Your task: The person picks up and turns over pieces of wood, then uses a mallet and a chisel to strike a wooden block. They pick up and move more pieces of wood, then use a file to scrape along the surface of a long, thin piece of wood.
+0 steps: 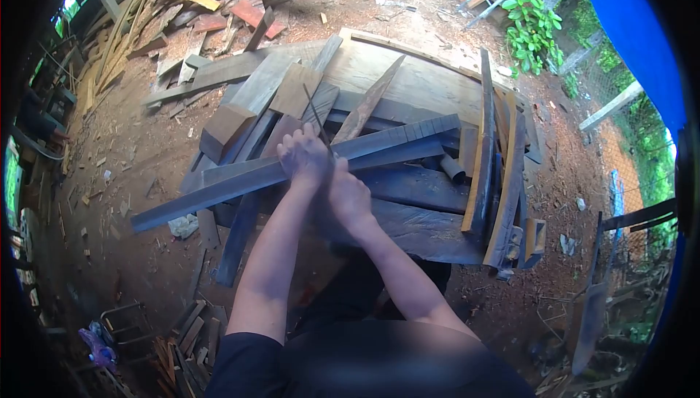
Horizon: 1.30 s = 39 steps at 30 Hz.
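Note:
A long squared wooden beam (240, 177) lies at a slant across a pile of timber, with a row of thin lines across its right part. My left hand (302, 154) grips the beam near its middle, fingers bent over the top. Close beside it, my right hand (348, 192) is closed on a thin, dark, blade-like tool (316, 110), seen nearly edge-on and pointing away from me. The tool's handle is hidden in the fist. Just beyond my hands are a wooden block (297, 90) and a pointed plank (370, 99).
Under the beam, a low stack of boards (430, 227) forms the work surface. Curved timbers (481, 143) stand up at its right side. Scrap wood (240, 12) is heaped at the back left. A leafy plant (534, 30) and a blue tarp (634, 26) are at the right.

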Each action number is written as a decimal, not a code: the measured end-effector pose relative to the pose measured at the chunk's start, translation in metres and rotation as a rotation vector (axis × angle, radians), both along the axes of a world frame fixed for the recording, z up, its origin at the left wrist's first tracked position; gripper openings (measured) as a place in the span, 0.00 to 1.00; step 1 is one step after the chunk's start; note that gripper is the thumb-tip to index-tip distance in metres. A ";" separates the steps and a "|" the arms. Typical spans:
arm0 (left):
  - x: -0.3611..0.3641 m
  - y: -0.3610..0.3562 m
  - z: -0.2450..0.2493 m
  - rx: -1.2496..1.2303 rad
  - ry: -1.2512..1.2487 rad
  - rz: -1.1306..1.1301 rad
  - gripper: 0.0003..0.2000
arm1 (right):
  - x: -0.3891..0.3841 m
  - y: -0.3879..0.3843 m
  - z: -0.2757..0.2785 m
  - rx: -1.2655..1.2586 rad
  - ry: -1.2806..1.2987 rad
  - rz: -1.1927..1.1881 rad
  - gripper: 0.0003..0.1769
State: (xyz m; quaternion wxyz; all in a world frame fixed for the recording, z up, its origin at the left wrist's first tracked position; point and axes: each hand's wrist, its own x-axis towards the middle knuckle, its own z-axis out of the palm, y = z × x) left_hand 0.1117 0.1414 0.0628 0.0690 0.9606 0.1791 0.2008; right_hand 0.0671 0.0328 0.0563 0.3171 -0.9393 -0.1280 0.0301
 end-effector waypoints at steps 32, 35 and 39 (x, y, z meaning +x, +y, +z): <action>0.003 0.001 -0.004 -0.022 0.005 0.007 0.06 | -0.023 -0.019 0.005 -0.020 0.024 0.014 0.09; 0.006 0.004 -0.007 -0.021 -0.009 0.018 0.06 | -0.060 -0.041 0.001 -0.036 0.113 0.018 0.09; 0.004 0.002 -0.007 -0.034 -0.001 0.006 0.05 | -0.031 -0.025 0.003 -0.032 0.084 -0.011 0.09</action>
